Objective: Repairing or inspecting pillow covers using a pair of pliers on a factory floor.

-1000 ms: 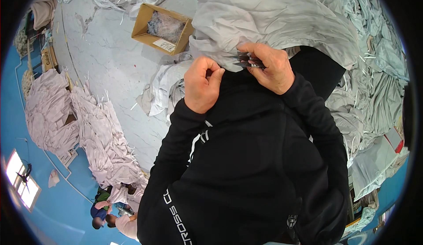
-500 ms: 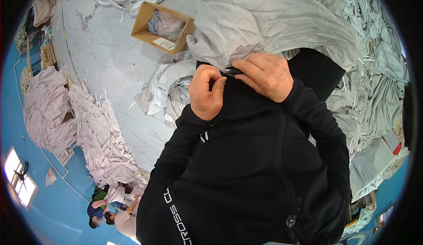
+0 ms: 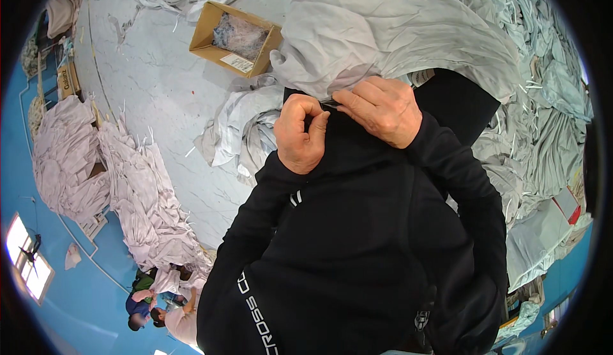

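A large sheet of pale grey fabric (image 3: 364, 23) drapes toward me, with its near edge over my lap. My right hand (image 3: 386, 112) is closed at that edge, fingers bent over and thumb tucked beneath. A small dark, slim tool (image 3: 330, 104), perhaps thread snips, barely shows at its fingertips. Just to the left, my left hand (image 3: 300, 138) is closed in a pinch, thumb against the curled forefinger. Whatever is between them is too small to make out. A white label (image 3: 421, 77) lies on the fabric's edge, right of my right hand.
An open cardboard box (image 3: 211, 53) holding a clear plastic-wrapped bundle stands beyond my left hand. Crumpled grey cloth (image 3: 246, 128) lies on the marbled floor (image 3: 153, 74). Heaped fabric (image 3: 536, 125) fills the right side. Two people (image 3: 179, 320) work beside fabric at lower left.
My right hand has shifted slightly left, its fingers closing down over the dark tool, which showed more plainly before. My left hand has barely moved.
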`<act>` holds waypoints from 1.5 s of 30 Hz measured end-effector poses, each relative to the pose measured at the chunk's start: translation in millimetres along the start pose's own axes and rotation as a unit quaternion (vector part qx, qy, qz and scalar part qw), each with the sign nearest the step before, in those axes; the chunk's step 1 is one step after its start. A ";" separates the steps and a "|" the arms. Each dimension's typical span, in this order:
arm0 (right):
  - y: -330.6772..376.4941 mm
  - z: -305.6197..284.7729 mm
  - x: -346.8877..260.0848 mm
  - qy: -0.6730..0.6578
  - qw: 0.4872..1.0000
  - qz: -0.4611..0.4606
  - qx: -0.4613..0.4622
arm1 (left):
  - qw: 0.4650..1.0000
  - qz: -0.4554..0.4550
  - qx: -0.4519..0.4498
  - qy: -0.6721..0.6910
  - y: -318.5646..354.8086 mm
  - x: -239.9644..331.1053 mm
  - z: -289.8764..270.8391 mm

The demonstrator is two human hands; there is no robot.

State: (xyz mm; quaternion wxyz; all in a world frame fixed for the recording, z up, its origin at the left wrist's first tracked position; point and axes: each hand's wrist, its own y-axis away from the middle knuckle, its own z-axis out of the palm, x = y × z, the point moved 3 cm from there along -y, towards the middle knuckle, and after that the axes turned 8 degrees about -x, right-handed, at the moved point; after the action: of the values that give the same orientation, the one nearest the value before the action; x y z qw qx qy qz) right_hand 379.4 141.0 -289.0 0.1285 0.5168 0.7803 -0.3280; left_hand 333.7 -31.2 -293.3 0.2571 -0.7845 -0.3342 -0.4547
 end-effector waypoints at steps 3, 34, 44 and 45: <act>-1.2 -0.9 -0.1 -0.001 1.000 0.002 0.013 | 1.000 0.005 0.006 0.003 -0.1 -0.4 -0.4; -8.2 -5.6 3.3 -0.050 0.999 0.011 -0.015 | 0.991 -0.008 0.131 -0.015 -0.2 0.8 -6.0; 6.0 14.3 39.0 -0.184 0.981 0.052 -0.041 | 0.896 -0.015 0.348 -0.275 -120.6 -78.2 -158.7; 2.6 14.0 40.0 -0.175 0.983 0.039 -0.027 | 0.894 -0.017 0.354 -0.275 -126.8 -72.3 -169.5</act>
State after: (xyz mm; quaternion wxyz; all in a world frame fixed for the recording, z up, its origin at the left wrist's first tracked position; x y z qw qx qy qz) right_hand 362.5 161.5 -322.1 0.2902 0.4779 0.7335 -0.3866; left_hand 119.5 -90.4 -267.7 0.4076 -0.7294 -0.5440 -0.0770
